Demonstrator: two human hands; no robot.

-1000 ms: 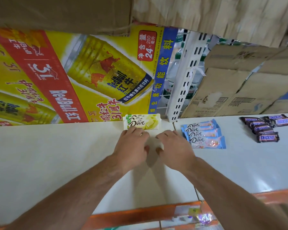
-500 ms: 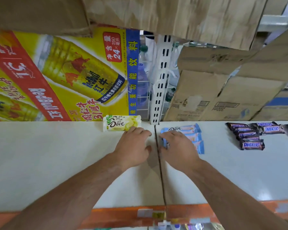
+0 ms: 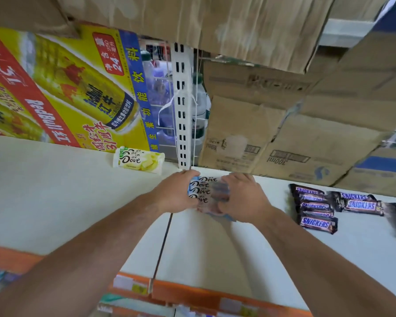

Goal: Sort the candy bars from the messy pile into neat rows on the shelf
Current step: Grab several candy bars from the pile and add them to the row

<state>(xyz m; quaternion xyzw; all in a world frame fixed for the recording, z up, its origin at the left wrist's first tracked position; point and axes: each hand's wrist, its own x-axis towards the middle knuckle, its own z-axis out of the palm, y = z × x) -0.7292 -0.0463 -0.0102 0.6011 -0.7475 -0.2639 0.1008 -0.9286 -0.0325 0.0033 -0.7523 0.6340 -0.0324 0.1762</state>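
Observation:
Several blue Dove bars (image 3: 207, 191) lie stacked in a row on the white shelf (image 3: 55, 202), just right of the seam between two shelf boards. My left hand (image 3: 177, 191) grips the stack's left ends and my right hand (image 3: 242, 197) grips its right ends, squeezing the bars between them. A yellow-green Dove bar (image 3: 138, 159) lies alone at the back, left of my hands. Several dark Snickers bars (image 3: 316, 205) lie in a loose group to the right, apart from both hands.
A yellow Red Bull carton (image 3: 62, 92) stands at the back left and brown cardboard boxes (image 3: 284, 138) at the back right. A white slotted upright (image 3: 183, 106) rises between them. The shelf's orange front edge (image 3: 204, 294) runs below my arms.
Both hands left the spot by the yellow-green Dove bar and moved right onto the blue Dove bars, which are now gripped from both ends. The view has swung.

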